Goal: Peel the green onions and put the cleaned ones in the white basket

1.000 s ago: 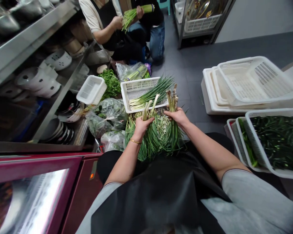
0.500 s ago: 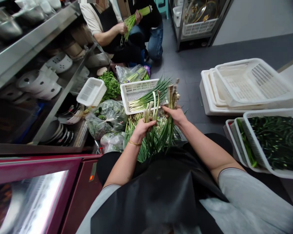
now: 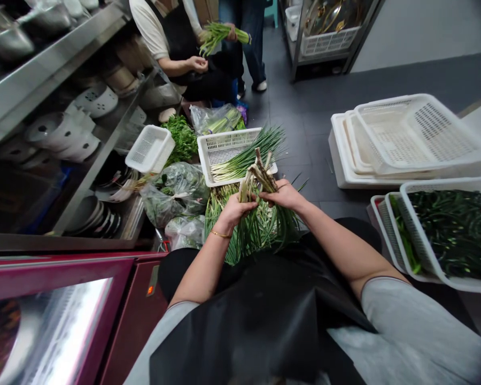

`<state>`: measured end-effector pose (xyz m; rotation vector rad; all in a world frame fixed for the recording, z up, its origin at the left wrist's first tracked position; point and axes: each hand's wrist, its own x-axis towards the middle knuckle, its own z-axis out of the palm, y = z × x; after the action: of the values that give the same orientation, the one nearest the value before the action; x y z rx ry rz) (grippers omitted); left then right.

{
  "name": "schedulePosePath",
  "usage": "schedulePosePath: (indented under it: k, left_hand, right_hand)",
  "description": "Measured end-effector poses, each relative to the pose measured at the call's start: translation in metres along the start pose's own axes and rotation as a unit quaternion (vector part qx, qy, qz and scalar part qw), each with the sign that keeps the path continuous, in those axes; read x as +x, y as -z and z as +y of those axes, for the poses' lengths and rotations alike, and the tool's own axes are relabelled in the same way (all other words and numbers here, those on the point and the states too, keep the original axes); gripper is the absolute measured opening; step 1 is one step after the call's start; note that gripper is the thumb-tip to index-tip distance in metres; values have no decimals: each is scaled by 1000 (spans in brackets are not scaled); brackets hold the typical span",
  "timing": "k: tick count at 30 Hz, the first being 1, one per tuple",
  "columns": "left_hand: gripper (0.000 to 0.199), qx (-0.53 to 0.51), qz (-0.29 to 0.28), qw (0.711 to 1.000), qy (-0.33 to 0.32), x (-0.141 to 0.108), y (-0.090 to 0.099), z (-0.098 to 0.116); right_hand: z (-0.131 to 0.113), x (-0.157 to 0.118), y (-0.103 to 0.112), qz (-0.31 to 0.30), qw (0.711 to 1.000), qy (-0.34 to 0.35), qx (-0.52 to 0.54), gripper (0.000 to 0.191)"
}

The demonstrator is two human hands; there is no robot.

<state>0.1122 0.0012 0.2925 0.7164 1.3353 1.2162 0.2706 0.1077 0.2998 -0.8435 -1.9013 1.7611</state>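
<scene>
White and pale green at the root end, a few pale-stemmed scallions (image 3: 244, 190) stand up out of the left hand (image 3: 236, 208), which is closed round them with the thumb laid across the stalks. The right hand (image 3: 282, 195) grips a bundle of brown-ended scallions (image 3: 265, 177), its upper ends tilted toward the left hand's stalks; whether the two bundles touch is hard to tell. Leaves droop beneath both hands over a loose scallion pile (image 3: 218, 216) in front of the black apron (image 3: 260, 299).

Each bundle should weigh very little. The shanks near the root look fairly stiff, so that is the sound place to hold; the hollow green leaves are probably limp, easily creased or torn, and apt to tangle with the pile. Dry outer skin around the brown ends may slip or peel under pressure, so a firm pinch just below them seems better than a hard squeeze.

Both forearms reach forward and converge, elbows wide, the hands level and close together with thumbs pointing inward. A thin bracelet (image 3: 222, 234) circles the left wrist. Just beyond the hands sits a white perforated basket (image 3: 229, 137) holding neatly aligned scallions (image 3: 260, 147), leaves to the right.
</scene>
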Motion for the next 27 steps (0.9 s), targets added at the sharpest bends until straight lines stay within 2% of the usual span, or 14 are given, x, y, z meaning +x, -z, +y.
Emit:
schedulePosePath:
  k: [2,4,8,10,12,16,19,21,23,27]
  left_hand:
    - [40,3,-7,1000,-24,4,-2,5]
    - [44,14,-38,998,-43,7,-4,15]
    - [39,66,-79,991,-81,11,-9,29]
    - [37,72,-83,991,-77,13,-9,27]
    - [38,54,-82,994,-48,15,-6,19]
    - [39,47,-73,996,3,14,14,1]
    - [37,100,-75,992,10,13,33,-8]
    - [37,133,-70,988,19,15,45,-14]
    - [36,162,-62,985,21,18,56,-21]
    - [31,221,-14,974,41,24,75,-42]
  right_hand:
    - [-7,0,2,7,1000,18,-6,37]
    - [-16,-1,5,4,999,35,4,38]
    - [-27,-4,7,18,998,35,41,36]
    - [-27,-6,4,30,997,26,71,36]
    - [-25,-11,0,41,992,9,117,34]
    - [-24,-23,7,59,968,-35,240,25]
    - [-27,-34,22,0,952,-51,301,20]
    - [-33,-42,30,-35,940,-34,338,19]
    - [-41,-50,36,-42,929,-2,368,19]
    - [-53,-60,57,2,923,55,381,29]
